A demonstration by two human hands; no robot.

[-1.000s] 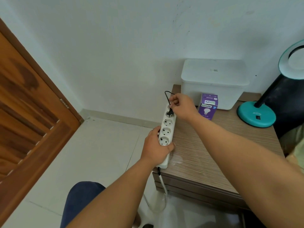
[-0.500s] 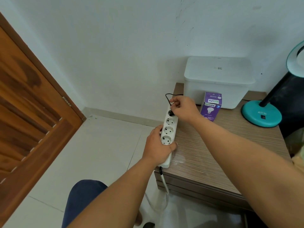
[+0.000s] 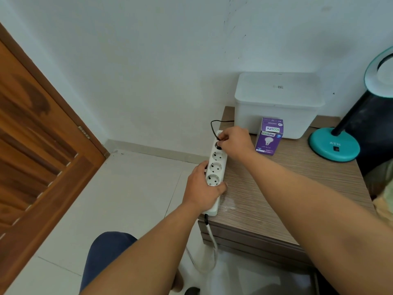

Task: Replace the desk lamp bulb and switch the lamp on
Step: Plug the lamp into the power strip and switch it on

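Note:
A white power strip (image 3: 217, 165) lies along the left edge of a wood-grain table (image 3: 276, 188). My left hand (image 3: 202, 188) grips the strip's near end. My right hand (image 3: 234, 141) pinches a small black plug (image 3: 219, 144) seated in the strip's far socket; its thin black cord (image 3: 212, 126) loops toward the wall. A teal desk lamp (image 3: 333, 144) with a black neck stands at the right, its ring head (image 3: 378, 75) partly cut off by the frame edge. A purple bulb box (image 3: 269, 136) stands upright between my right hand and the lamp.
A white lidded plastic bin (image 3: 278, 103) sits against the wall behind the bulb box. A brown wooden door (image 3: 38, 145) fills the left side. White floor tiles (image 3: 127, 199) lie below. The strip's white cable (image 3: 212, 241) hangs off the table front. My knee (image 3: 106, 256) is below.
The plug has gone from just above the far socket down into it under my right hand. The camera shifted slightly left. My left hand has kept its hold on the strip.

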